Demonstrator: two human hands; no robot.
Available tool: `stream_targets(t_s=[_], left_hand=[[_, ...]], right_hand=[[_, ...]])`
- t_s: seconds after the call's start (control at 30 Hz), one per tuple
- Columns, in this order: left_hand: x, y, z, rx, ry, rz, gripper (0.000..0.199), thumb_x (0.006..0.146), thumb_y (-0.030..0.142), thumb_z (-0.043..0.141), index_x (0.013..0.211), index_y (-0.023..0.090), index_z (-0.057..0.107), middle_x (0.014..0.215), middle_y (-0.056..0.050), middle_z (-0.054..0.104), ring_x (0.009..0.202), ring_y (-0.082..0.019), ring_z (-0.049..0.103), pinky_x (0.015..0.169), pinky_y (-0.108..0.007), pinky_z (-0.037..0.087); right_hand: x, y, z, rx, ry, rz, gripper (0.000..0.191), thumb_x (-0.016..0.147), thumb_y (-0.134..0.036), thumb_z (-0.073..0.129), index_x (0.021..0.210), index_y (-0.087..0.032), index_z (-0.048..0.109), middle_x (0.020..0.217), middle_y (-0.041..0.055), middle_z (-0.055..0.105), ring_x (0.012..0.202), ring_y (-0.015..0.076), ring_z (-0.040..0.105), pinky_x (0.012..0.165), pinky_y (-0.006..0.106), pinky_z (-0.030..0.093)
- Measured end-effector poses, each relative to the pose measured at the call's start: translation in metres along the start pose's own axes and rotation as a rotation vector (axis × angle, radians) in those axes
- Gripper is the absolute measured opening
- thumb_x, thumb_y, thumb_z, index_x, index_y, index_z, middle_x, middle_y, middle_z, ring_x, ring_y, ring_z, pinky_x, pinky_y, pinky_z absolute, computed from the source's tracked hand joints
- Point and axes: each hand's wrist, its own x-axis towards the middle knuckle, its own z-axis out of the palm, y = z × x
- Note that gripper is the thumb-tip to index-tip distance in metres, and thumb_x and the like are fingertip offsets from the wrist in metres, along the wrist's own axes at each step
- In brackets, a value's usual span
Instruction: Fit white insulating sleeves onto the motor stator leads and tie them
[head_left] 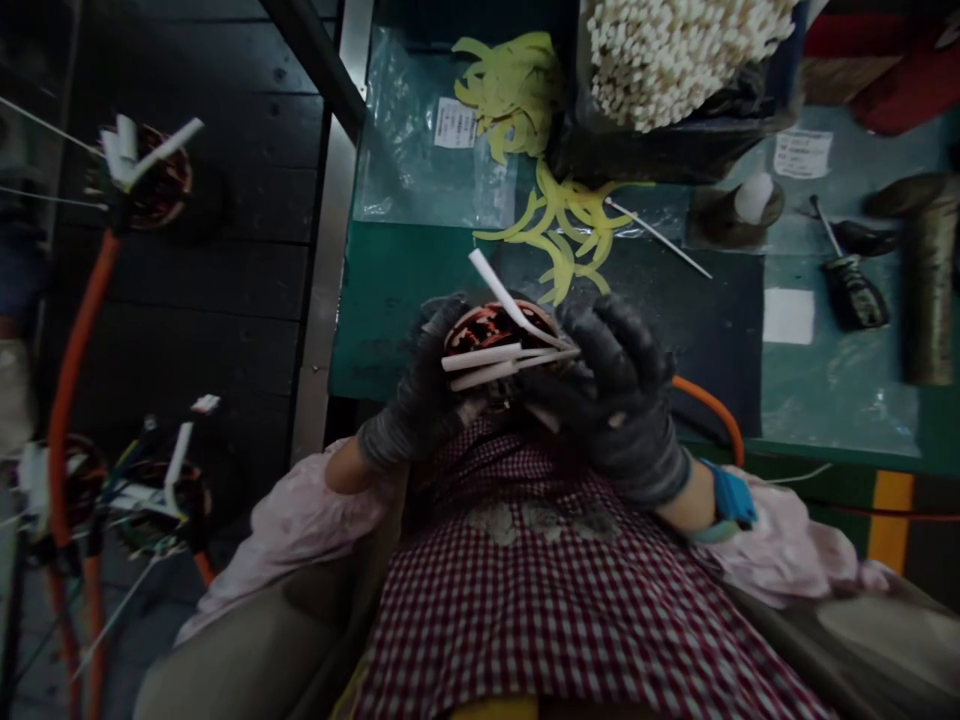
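A motor stator with copper-coloured windings sits in front of my apron, close to the bench edge. My left hand, in a dark grey glove, is wrapped round its left side. White insulating sleeves cover the lead wires that cross the top of the stator; one sleeve sticks up and to the left. My right hand, gloved too, closes round these lead wires at the stator's right side, its grip partly hidden. From behind the right hand an orange cable curves out.
Yellow curved strips lie on the green bench beyond the stator, with a thin white stick beside them. A dark bin holds many white sleeves. A screwdriver lies at right. More wound stators with orange cables stand at left.
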Motion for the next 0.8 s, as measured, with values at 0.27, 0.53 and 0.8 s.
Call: stream_targets(t_s=[0.27,0.53,0.8], left_hand=[[0.008,0.029,0.008,0.168,-0.019,0.047,0.081,0.114,0.040,0.062,0.184,0.027,0.024,0.173,-0.021,0.047,0.165,-0.040,0.051,0.137,-0.058,0.050],[0.006,0.033,0.010,0.216,0.002,-0.006,0.083,0.112,0.040,0.064,0.184,0.030,0.023,0.172,-0.021,0.047,0.165,-0.040,0.050,0.138,-0.059,0.049],[0.008,0.041,0.013,0.246,0.009,0.008,0.083,0.110,0.034,0.063,0.183,0.028,0.025,0.172,-0.021,0.049,0.165,-0.043,0.051,0.138,-0.064,0.047]], right_hand=[[-0.015,0.010,0.020,0.129,-0.233,0.337,0.072,0.113,-0.064,0.062,0.172,-0.024,0.055,0.171,0.0179,0.060,0.166,0.0401,0.050,0.135,0.063,0.045],[-0.013,0.011,0.017,0.166,-0.215,0.324,0.067,0.110,-0.062,0.067,0.164,-0.022,0.061,0.165,0.0184,0.064,0.161,0.0423,0.054,0.133,0.064,0.047],[-0.013,0.005,0.017,0.090,-0.226,0.337,0.062,0.115,-0.056,0.060,0.166,-0.022,0.057,0.164,0.0180,0.066,0.158,0.0385,0.059,0.127,0.057,0.054]])
